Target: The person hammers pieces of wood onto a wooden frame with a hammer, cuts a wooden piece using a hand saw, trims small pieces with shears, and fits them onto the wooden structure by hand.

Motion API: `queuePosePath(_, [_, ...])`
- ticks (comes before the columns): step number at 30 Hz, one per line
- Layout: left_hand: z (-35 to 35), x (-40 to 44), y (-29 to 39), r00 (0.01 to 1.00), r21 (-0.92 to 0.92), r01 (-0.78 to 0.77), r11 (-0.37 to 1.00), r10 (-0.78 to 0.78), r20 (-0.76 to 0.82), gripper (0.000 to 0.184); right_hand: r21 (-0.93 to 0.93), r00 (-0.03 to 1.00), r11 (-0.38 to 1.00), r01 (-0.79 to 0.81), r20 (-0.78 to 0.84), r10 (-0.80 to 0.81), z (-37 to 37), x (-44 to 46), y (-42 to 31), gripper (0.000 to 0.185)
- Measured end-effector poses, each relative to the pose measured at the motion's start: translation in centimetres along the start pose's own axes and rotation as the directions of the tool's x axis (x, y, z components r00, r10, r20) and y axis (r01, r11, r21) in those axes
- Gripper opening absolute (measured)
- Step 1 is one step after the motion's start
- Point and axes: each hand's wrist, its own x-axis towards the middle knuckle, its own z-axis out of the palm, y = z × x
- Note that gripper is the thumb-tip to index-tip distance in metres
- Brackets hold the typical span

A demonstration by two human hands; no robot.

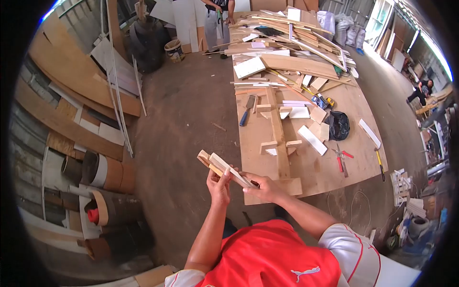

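Both hands are raised in front of my chest, left of the workbench's near edge. My left hand (219, 187) is closed around short wooden strips (221, 164), which lie side by side and slant up to the left. My right hand (263, 187) grips their lower right end, thumb and fingers on either side. The exact number of strips is hard to make out. Just beyond, a long wooden piece with small cross blocks (277, 129) rests on the workbench (315, 174).
A blue-handled tool (245, 113), red-handled pliers (341, 160), a black plastic bag (338, 125) and offcuts lie on the workbench. A large lumber pile (291, 48) covers its far end. One person (219, 24) stands behind; another (422, 90) sits far right. Boards (71, 62) lean left.
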Motion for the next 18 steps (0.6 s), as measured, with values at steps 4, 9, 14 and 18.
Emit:
queuePosePath(4, [-4.6, 3.9, 4.6, 0.998, 0.004, 0.053, 0.999, -0.053, 0.040, 0.041, -0.004, 0.989, 0.999, -0.049, -0.142, 0.048, 6.2, 6.0, -1.5, 0.051])
queuePosePath(9, [-7.5, 8.8, 7.7, 0.988, 0.143, 0.120, 0.982, -0.132, 0.079, 0.037, 0.006, 0.940, 0.997, -0.073, -0.332, 0.071, 10.7, 11.7, -2.8, 0.036])
queuePosePath(14, [-8.2, 13.1, 6.9, 0.959, 0.206, 0.141, 0.968, -0.185, 0.216, 0.034, -0.021, 0.898, 0.982, -0.187, -0.408, 0.162, 10.6, 14.0, -2.6, 0.038])
queuePosePath(18, [-7.3, 16.7, 6.1, 0.917, 0.248, 0.215, 0.945, -0.282, 0.281, 0.031, -0.085, 0.854, 0.971, -0.221, -0.497, 0.151, 9.3, 16.3, -0.3, 0.048])
